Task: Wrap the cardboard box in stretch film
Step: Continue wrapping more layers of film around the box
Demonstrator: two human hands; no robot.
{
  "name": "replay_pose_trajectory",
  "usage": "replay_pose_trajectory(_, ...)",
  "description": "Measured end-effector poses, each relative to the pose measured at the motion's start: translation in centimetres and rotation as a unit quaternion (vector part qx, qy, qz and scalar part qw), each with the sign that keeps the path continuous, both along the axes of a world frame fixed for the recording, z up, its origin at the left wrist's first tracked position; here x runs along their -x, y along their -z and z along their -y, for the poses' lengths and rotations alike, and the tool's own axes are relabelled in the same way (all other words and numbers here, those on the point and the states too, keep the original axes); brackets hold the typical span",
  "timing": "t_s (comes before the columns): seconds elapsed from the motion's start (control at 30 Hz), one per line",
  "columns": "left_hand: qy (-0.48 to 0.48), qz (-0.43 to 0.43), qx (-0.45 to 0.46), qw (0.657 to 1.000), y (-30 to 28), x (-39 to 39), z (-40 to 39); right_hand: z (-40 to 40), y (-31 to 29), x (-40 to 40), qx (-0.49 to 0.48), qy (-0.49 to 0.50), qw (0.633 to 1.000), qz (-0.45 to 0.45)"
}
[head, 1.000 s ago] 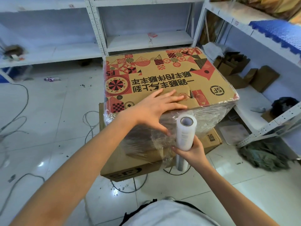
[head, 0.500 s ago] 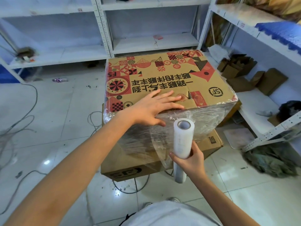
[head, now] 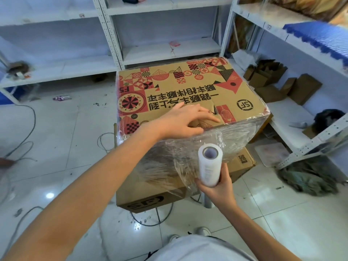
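A large cardboard box (head: 188, 87) with red and black printed patterns stands on a lower flat carton (head: 148, 198). Clear stretch film (head: 233, 136) covers its near side and corners. My left hand (head: 184, 122) rests flat on the box's near top edge, fingers straight and pointing right. My right hand (head: 218, 187) grips a white roll of stretch film (head: 209, 166) held upright just in front of the wrapped side. A sheet of film runs from the roll to the box.
White metal shelving (head: 163, 48) stands behind the box and along the right wall (head: 308, 142). Small brown cartons (head: 282, 85) sit on the right shelf. Cables (head: 24, 140) lie on the tiled floor at left, and a dark cloth heap (head: 308, 178) lies at right.
The roll has risen slightly in my right hand and sits closer to the box's near side. My left hand slid a little right along the top edge.
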State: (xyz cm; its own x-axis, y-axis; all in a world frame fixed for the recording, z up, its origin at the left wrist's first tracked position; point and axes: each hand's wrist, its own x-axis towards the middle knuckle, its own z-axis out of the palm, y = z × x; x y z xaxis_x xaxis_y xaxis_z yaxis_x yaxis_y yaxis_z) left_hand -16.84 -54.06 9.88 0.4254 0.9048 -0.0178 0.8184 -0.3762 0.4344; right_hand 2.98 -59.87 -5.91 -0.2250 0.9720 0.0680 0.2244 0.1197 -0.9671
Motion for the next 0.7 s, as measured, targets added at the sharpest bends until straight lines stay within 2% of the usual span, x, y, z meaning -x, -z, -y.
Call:
replay_pose_trajectory(0.07,0.062,-0.042,-0.052,0.996,0.0,-1.8,-0.7,0.2,0.1,0.2,-0.001,0.0,1.0,-0.004)
replay_pose_trajectory(0.27,0.166,-0.179,-0.077,0.967,0.5,-3.8,-3.5,0.9,0.2,-0.1,-0.003,0.003,1.0,-0.018)
replay_pose_trajectory(0.33,0.167,-0.183,-0.092,0.964,0.6,-4.1,-3.7,0.9,0.1,-0.2,-0.007,0.006,1.0,-0.014)
replay_pose_trajectory(0.57,0.107,-0.159,-0.227,0.955,2.0,-3.9,-2.9,0.5,0.3,0.1,0.022,-0.007,1.0,-0.016)
replay_pose_trajectory(0.7,0.087,-0.192,-0.275,0.938,3.1,-4.3,-2.2,0.5,0.3,0.2,0.019,0.001,1.0,-0.021)
